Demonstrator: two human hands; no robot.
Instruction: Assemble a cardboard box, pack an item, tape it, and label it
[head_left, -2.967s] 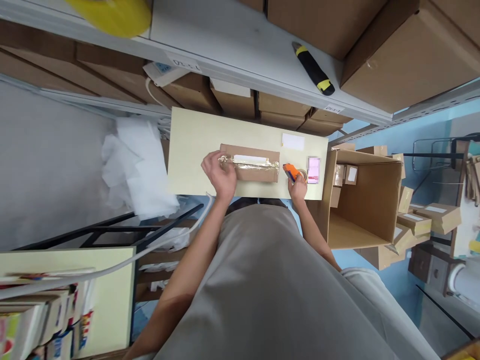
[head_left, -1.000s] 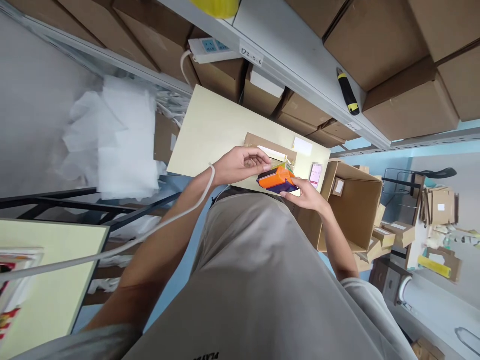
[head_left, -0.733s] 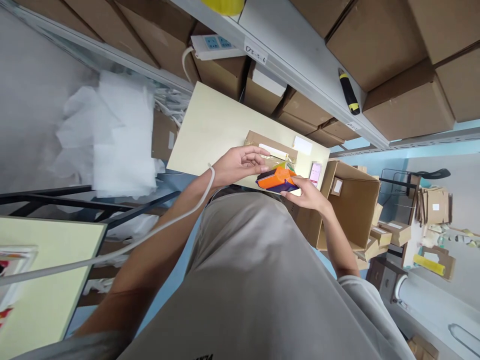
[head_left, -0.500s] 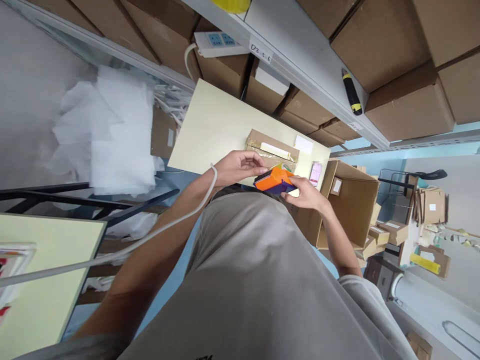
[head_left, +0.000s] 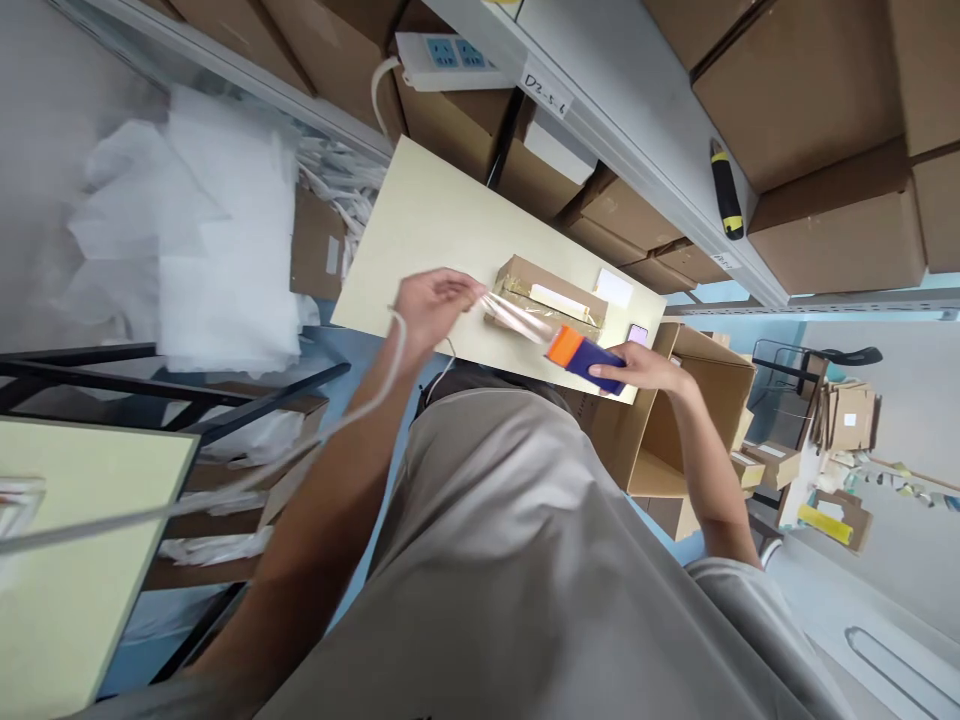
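My right hand (head_left: 634,368) grips an orange and dark purple tape dispenser (head_left: 596,365) above the front edge of the pale table (head_left: 435,220). A strip of clear tape (head_left: 517,317) stretches from its orange end to my left hand (head_left: 442,298). The left fingertips are pinched on the tape's free end. Behind the strip lies a long cardboard box (head_left: 517,270) with shiny tape on its side and a white label on it. A pale cable (head_left: 367,400) crosses in front of my left wrist.
An open carton (head_left: 705,400) stands at the table's right end. A phone (head_left: 637,335) and a white paper (head_left: 615,288) lie near it. Above, a metal shelf (head_left: 637,120) holds boxes and a black-yellow cutter (head_left: 726,195). White foam sheets (head_left: 225,240) are at left.
My left hand has moved left and up, away from the dispenser, drawing out a strip of tape. My right hand has shifted right with the dispenser, which is turned.
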